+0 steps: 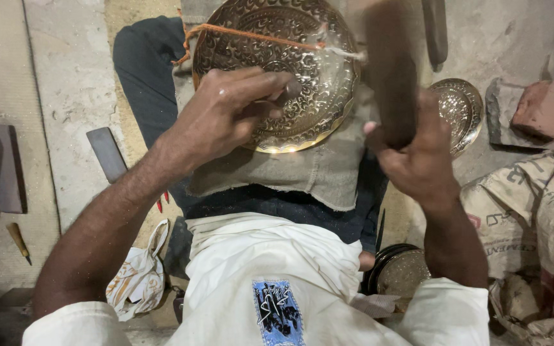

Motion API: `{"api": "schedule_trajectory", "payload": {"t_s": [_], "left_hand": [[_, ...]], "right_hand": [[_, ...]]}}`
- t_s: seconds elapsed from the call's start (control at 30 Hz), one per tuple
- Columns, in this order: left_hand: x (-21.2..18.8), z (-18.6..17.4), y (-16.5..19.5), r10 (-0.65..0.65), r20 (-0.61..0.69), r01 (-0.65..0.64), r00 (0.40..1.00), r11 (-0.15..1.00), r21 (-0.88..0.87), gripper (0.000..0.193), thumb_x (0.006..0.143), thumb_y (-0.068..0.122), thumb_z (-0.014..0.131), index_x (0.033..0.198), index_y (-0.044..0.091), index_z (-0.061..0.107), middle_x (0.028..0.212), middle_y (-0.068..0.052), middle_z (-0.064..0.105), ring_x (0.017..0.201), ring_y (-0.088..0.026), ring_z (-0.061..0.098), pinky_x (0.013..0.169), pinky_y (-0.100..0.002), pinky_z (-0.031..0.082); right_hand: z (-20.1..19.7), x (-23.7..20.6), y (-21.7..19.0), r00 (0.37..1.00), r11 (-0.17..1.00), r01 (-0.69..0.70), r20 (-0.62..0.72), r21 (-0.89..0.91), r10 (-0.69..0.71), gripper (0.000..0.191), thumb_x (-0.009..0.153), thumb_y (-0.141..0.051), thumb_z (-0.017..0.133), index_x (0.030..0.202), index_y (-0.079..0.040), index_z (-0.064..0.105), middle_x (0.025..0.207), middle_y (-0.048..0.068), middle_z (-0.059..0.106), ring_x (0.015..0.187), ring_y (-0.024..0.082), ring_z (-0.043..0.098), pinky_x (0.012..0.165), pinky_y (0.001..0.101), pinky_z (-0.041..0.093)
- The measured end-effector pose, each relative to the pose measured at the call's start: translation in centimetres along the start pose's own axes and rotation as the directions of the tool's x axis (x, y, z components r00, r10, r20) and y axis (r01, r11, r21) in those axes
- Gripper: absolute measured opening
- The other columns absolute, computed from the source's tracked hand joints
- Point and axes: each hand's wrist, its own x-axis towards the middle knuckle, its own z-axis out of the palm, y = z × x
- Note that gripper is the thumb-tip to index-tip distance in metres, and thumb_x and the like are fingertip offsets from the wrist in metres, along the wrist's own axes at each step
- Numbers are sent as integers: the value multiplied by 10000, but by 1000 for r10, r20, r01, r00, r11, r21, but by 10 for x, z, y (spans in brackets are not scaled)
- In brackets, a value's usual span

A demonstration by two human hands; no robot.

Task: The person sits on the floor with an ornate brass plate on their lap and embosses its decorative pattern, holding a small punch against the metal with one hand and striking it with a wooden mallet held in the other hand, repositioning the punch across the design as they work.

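Observation:
A round engraved brass plate (302,51) rests tilted on a grey cloth (315,170) over my lap. My left hand (226,109) is closed on a small chisel whose tip presses against the plate's centre. My right hand (418,157) grips a dark wooden mallet (389,64), raised and blurred beside the plate's right edge. An orange cord (251,35) stretches across the plate's upper part.
A smaller brass dish (460,109) lies on the floor to the right, near a red brick (549,106) and printed sacks (533,218). Another round metal dish (399,272) sits by my right hip. A dark flat block (107,154) and a crumpled bag (139,279) lie at left.

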Motion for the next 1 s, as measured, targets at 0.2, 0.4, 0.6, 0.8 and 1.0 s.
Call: {"api": "schedule_trajectory", "payload": {"t_s": [0.2, 0.4, 0.6, 0.8, 1.0], "left_hand": [[4, -7, 9, 3, 15, -3, 1000, 1000, 7, 263, 956, 19, 711, 1218, 34, 700, 999, -111, 756, 845, -211, 765, 687, -337, 650], [5, -7, 12, 33, -7, -33, 999, 999, -24, 469, 876, -89, 606, 1320, 49, 663, 1055, -107, 744, 931, -200, 776, 807, -327, 682], [6, 0, 4, -17, 42, 17, 999, 1000, -5, 409, 925, -115, 627, 1264, 109, 679, 1163, -108, 757, 966, -187, 783, 823, -296, 692], [5, -4, 7, 38, 13, -38, 999, 999, 13, 460, 871, -104, 660, 1285, 97, 678, 1211, -125, 747, 994, -220, 771, 856, -329, 675], [8, -8, 12, 32, 15, -32, 999, 999, 30, 406, 922, -25, 703, 1317, 66, 676, 1059, -116, 745, 893, -234, 763, 770, -372, 655]], "right_hand": [[-2, -6, 8, 997, 960, 81, 18, -269, -79, 503, 963, -91, 754, 1406, -35, 524, 1073, 173, 713, 787, 234, 726, 671, 360, 618], [-3, -11, 15, 991, 941, 126, -9, -315, -136, 559, 873, -64, 676, 1408, -8, 522, 1068, 190, 690, 838, 234, 723, 731, 350, 644], [1, -9, 8, 993, 840, 115, 78, -530, -87, 547, 841, -57, 697, 1369, 3, 568, 965, 172, 695, 677, 202, 666, 575, 326, 591], [3, -10, 5, 988, 813, 75, 156, -578, 20, 526, 844, -66, 751, 1326, -1, 550, 783, 119, 638, 546, 205, 607, 495, 323, 534], [-1, -17, 9, 993, 979, -82, 72, -188, 98, 224, 968, -154, 751, 1090, -76, 581, 791, 97, 633, 617, 208, 629, 570, 342, 542]]}}
